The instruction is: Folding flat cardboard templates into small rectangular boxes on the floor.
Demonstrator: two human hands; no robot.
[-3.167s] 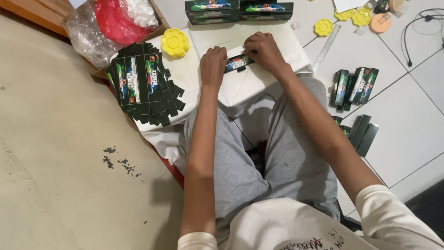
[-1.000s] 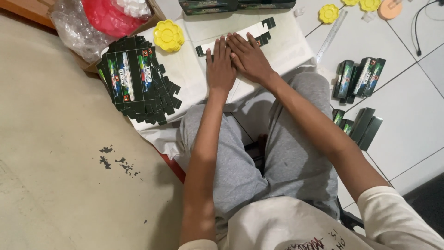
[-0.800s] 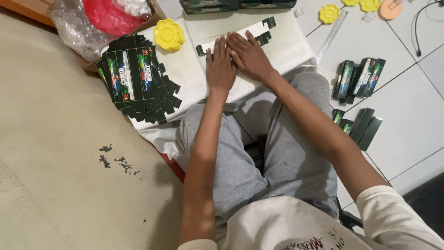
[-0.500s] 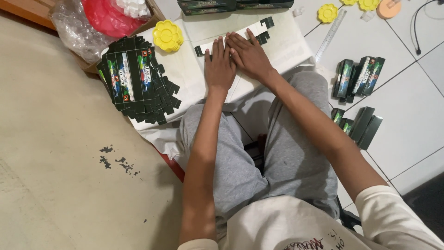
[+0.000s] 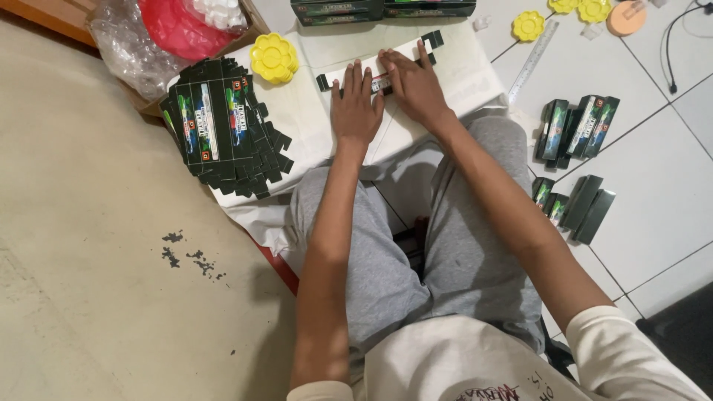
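A white cloth-covered work surface (image 5: 312,126) was noted, with a stack of flat dark carton blanks (image 5: 219,126) at its left. One unfolded carton blank (image 5: 371,67) lay white side up at the far edge. The left hand (image 5: 355,108) and right hand (image 5: 416,85) were pressed flat on it, fingers extended and empty. Even pressure along the crease was judged advisable.

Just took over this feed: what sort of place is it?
Probably a home packing spot on a tiled floor: a stack of flat carton blanks, folded dark boxes, and both hands pressing one blank flat.
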